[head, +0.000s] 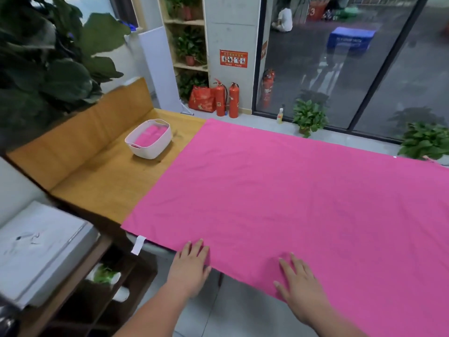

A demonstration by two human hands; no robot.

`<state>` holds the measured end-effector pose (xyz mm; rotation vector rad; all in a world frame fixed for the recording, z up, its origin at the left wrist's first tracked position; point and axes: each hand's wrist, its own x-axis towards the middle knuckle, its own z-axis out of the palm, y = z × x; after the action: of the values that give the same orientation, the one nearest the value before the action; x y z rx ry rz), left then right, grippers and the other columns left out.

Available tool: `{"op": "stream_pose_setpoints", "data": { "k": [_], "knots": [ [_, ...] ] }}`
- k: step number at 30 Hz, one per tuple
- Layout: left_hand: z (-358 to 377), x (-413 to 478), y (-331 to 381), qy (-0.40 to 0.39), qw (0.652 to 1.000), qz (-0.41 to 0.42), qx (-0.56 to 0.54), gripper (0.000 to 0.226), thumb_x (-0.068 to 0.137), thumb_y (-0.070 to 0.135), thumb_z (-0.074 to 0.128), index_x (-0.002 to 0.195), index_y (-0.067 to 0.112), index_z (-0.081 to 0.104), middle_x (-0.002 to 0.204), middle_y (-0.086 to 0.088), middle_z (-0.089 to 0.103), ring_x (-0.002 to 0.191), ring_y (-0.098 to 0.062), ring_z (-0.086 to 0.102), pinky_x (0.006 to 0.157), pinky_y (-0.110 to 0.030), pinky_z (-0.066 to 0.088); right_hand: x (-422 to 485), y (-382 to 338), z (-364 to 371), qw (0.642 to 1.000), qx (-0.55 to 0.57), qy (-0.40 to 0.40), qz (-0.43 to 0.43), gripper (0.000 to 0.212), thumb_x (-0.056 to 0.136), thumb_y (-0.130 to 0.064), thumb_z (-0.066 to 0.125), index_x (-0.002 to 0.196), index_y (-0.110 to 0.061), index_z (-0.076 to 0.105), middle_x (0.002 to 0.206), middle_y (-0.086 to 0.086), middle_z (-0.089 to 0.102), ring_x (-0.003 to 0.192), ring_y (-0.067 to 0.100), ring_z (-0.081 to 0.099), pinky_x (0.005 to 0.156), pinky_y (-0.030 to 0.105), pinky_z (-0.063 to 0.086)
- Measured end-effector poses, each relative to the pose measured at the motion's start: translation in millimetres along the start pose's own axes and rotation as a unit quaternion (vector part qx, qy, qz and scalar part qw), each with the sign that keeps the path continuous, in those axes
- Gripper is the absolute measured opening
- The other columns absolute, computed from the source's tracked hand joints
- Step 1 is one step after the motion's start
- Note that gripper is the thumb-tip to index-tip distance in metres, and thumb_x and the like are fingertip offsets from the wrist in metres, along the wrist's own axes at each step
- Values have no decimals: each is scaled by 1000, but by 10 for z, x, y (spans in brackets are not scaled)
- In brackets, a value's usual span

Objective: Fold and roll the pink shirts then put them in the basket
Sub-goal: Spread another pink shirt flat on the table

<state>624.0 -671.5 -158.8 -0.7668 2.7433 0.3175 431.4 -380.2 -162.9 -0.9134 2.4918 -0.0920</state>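
My left grip (188, 271) and right grip (301, 290) rest flat on the pink cloth (279, 190); the basket (151, 152) holds pink rolls (150, 136).

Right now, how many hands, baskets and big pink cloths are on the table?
hands: 2, the left hand and the right hand, fingers on the cloth
basket: 1
pink cloth: 1
total: 4
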Motion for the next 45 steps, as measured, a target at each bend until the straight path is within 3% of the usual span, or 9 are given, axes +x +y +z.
{"op": "stream_pose_setpoints", "data": {
  "k": [6,11,16,19,21,25,31,39,45],
  "knots": [
    [-171,200,-619,-3,999,-41,3,69,105,54,43,165,24,30,174,1,22,157,-35,25,124,-51,29,475,-575,-247,999,-29,-2,-35,77,104,-70,28,168,-34,5,177,3,-3,162,30,5,131,45,14],
    [-177,499,-1105,3,995,-97,20,63,91,56,67,144,22,62,153,-3,57,133,-39,59,99,-53,56,1224,-881,-451,998,-32,18,-55,77,105,-67,30,169,-29,10,177,7,0,162,31,5,132,46,13],
    [-371,748,-1524,4,987,-158,32,59,92,58,62,138,22,64,145,-5,62,127,-37,61,100,-52,55,1988,-1379,-544,997,-24,20,-67,76,105,-60,40,168,-30,12,177,4,-5,162,35,3,131,47,16],
    [-539,875,-1677,24,986,-161,39,59,95,59,44,141,25,55,141,-6,56,128,-32,54,105,-47,50,2163,-1680,-464,990,-44,24,-134,74,91,-56,64,159,-37,41,174,1,19,156,38,31,117,53,42],
    [-645,1021,-1786,40,986,-158,37,58,93,58,52,142,27,54,147,-9,50,136,-34,50,108,-49,50,2207,-1820,-345,984,-58,11,-168,77,73,-57,76,145,-37,59,164,-1,44,142,39,52,101,54,55],
    [-821,1420,-1969,45,992,-105,45,63,88,52,69,144,25,57,160,-12,45,143,-37,49,108,-51,50,2189,-2002,-250,973,-81,47,-213,67,76,-60,51,137,-36,68,153,1,57,138,32,47,95,53,58],
    [-1182,2294,-2043,28,999,7,35,72,103,52,44,166,28,20,177,-2,1,162,-32,6,130,-47,17,2279,-2214,-311,988,-37,36,-142,67,74,-63,51,130,-33,74,149,0,60,132,27,52,87,48,63],
    [-1202,2804,-2919,-4,980,150,127,78,104,64,29,169,28,5,177,6,-3,163,-30,1,131,-49,12,2248,-2821,-102,997,14,72,38,64,93,-63,40,140,-29,68,156,3,54,133,34,59,93,53,60],
    [-1185,2905,-3352,-2,971,222,92,79,100,69,30,168,33,14,177,7,0,163,-28,1,129,-52,17,2390,-3777,-5,992,9,113,56,67,90,-60,46,147,-28,60,162,3,46,142,33,50,105,50,53]
  ]
}}
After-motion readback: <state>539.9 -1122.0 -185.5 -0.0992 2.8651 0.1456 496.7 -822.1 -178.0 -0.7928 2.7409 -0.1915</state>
